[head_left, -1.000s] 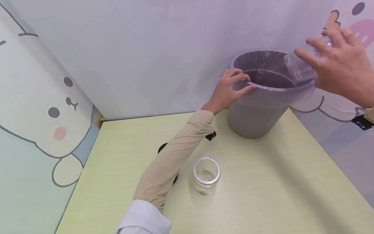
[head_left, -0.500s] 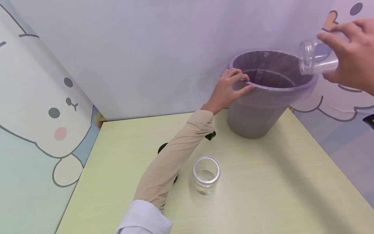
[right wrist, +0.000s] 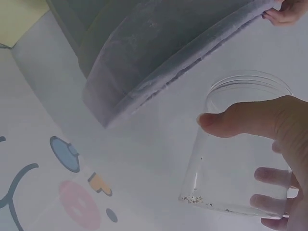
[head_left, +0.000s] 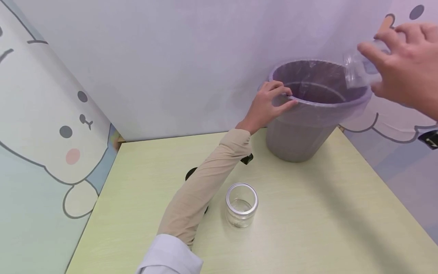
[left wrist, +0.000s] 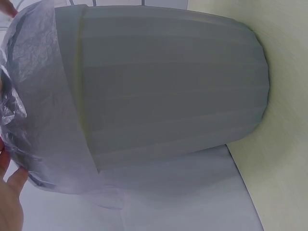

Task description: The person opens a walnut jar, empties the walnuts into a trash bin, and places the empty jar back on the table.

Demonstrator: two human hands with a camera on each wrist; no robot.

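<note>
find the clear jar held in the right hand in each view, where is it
Head: the held jar is at upper right, tipped over the bin rim, in the right hand.
Left wrist: not in it; the bin fills the frame.
Right wrist: lower right, thumb across it.
Shared landmark: the grey bin with its plastic liner.

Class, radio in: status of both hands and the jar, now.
Left hand grips bin rim. Right hand holds clear jar tilted over bin mouth. Path clear; second jar on table.
</note>
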